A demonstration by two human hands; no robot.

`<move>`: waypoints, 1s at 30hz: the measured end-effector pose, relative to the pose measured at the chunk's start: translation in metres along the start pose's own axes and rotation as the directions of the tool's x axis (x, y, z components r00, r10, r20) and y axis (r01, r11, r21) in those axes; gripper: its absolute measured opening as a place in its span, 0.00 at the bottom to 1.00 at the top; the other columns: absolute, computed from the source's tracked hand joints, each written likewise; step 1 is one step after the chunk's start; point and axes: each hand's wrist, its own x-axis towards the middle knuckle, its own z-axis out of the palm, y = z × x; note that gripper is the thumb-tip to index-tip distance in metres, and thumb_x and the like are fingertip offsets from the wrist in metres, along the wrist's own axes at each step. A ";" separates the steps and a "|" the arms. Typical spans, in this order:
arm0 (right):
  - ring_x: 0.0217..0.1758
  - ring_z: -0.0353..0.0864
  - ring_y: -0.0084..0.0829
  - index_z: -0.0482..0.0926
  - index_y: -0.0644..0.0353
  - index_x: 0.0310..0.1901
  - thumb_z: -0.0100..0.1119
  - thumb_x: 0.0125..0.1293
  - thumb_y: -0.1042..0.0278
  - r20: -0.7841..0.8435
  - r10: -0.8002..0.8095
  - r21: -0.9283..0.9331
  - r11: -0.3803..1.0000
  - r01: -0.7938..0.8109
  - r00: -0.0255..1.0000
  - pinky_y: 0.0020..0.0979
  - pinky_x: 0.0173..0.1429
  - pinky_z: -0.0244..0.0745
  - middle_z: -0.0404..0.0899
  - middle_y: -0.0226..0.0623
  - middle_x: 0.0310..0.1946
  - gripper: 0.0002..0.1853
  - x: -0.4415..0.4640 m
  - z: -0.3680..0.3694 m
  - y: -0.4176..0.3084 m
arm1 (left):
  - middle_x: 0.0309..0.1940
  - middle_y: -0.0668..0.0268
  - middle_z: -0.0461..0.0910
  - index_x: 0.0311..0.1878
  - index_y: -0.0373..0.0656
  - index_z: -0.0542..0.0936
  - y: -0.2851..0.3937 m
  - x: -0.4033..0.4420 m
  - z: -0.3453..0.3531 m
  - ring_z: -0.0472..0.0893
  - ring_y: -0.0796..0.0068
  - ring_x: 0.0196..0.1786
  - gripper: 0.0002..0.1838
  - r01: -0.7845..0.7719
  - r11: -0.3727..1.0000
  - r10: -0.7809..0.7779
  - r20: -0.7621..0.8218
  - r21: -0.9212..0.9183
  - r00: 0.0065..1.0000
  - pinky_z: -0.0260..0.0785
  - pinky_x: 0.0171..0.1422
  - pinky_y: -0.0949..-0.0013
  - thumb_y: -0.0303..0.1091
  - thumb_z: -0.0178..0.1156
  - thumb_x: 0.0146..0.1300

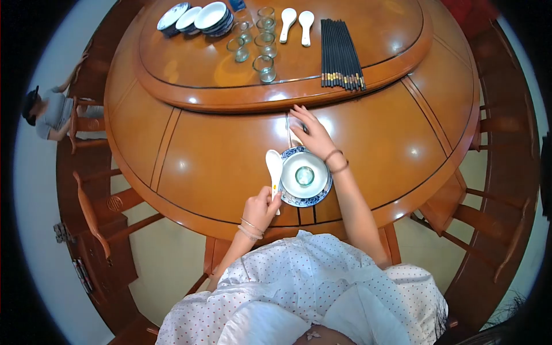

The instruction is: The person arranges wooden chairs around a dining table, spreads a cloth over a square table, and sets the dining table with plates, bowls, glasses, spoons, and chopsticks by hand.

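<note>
My left hand (pixel 262 208) is closed around the handle of a white soup spoon (pixel 274 164), its bowl pointing away from me. Just right of the spoon, a blue-and-white patterned plate (pixel 306 202) lies on the wooden table (pixel 224 149). A white bowl (pixel 289 188) sits on that plate, and a small clear glass (pixel 305 176) stands inside the bowl. Beyond the plate, my right hand (pixel 311 135) reaches forward with fingers stretched out, near the raised turntable's edge. Something small and dark shows beside its palm; I cannot make out what it is.
On the raised turntable (pixel 195 95) are stacked dishes (pixel 211 17), several clear glasses (pixel 264 66), two white spoons (pixel 306 29) and a row of black chopsticks (pixel 340 54). Wooden chairs (pixel 92 213) ring the table. A person (pixel 54 112) in a cap sits at the left.
</note>
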 end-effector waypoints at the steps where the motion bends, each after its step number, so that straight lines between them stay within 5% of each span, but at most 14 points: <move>1: 0.62 0.55 0.41 0.67 0.63 0.51 0.52 0.56 0.67 -0.037 0.042 0.005 0.999 -0.042 0.998 0.32 0.62 0.51 0.60 0.46 0.56 0.21 -0.018 -0.003 -0.005 | 0.10 0.61 0.72 0.25 0.39 0.68 -0.002 -0.004 0.006 0.74 0.64 0.15 0.13 -0.019 0.997 0.019 0.010 0.080 1.000 0.64 0.20 0.67 0.39 0.52 0.56; 12: 0.61 0.55 0.40 0.64 0.66 0.52 0.47 0.59 0.69 -0.285 0.268 -0.014 0.959 -0.283 0.920 0.33 0.63 0.51 0.59 0.46 0.56 0.20 -0.129 -0.006 -0.004 | 0.13 0.52 0.72 0.26 0.38 0.69 -0.028 -0.016 0.029 0.74 0.54 0.18 0.17 -0.121 0.843 0.114 0.047 0.524 0.992 0.67 0.21 0.57 0.45 0.51 0.54; 23: 0.59 0.58 0.40 0.65 0.65 0.51 0.47 0.59 0.69 -0.378 0.256 -0.037 0.956 -0.291 0.890 0.32 0.61 0.55 0.60 0.47 0.55 0.19 -0.107 -0.029 -0.001 | 0.15 0.52 0.73 0.28 0.38 0.69 -0.011 -0.006 0.039 0.75 0.53 0.20 0.15 -0.112 0.817 0.083 0.077 0.566 0.994 0.68 0.24 0.56 0.44 0.50 0.53; 26: 0.53 0.65 0.38 0.66 0.65 0.48 0.49 0.58 0.67 -0.515 0.154 -0.122 0.960 -0.250 0.843 0.31 0.55 0.62 0.65 0.45 0.49 0.17 -0.083 -0.030 0.008 | 0.16 0.52 0.74 0.28 0.39 0.70 -0.013 -0.006 0.037 0.75 0.52 0.21 0.16 -0.079 0.820 0.039 0.082 0.567 0.996 0.68 0.25 0.55 0.45 0.50 0.53; 30: 0.38 0.71 0.35 0.68 0.63 0.45 0.53 0.56 0.64 -0.620 0.303 -0.022 0.915 -0.402 0.724 0.32 0.42 0.67 0.69 0.41 0.39 0.17 -0.038 -0.054 0.033 | 0.18 0.52 0.75 0.27 0.40 0.71 -0.011 0.001 0.036 0.76 0.53 0.23 0.17 -0.029 0.819 -0.046 0.117 0.573 0.992 0.68 0.27 0.55 0.47 0.50 0.52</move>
